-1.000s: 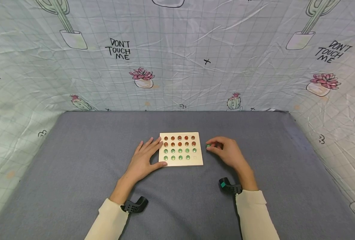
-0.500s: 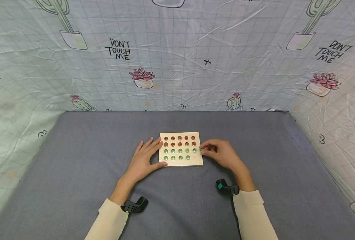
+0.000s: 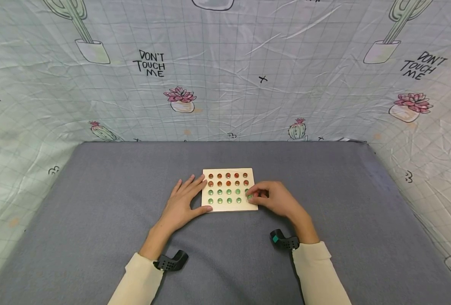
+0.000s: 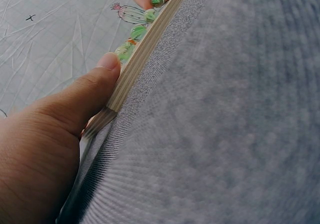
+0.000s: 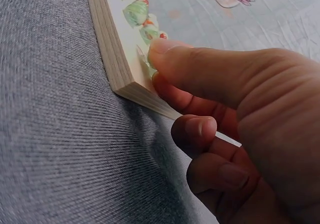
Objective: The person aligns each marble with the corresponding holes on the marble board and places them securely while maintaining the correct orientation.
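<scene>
Right hand shifted leftward onto the wooden board since a second ago — thumb and forefinger pinching a green marble over its near-right corner, left hand flat, fingers spread — thumb pressing the board's left edge, grey cloth beneath.

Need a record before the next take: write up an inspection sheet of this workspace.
Surface: grey fabric-covered tabletop, flat.
Job's things: square pale wooden board with rows of round dimples; reddish-brown glass beads fill the two far rows, green glass beads sit in the two near rows. One small green bead is pinched over the board's near right corner.
Clutter: nothing seen.
Hands: left hand rests flat on the cloth, fingers straight, thumb touching the board's left edge; right hand pinches the small green bead with thumb and finger.
Cables: nothing seen; a black wrist-worn camera sits at each cuff.
Surroundings: pale printed cloth backdrop with cactus drawings on three sides.
</scene>
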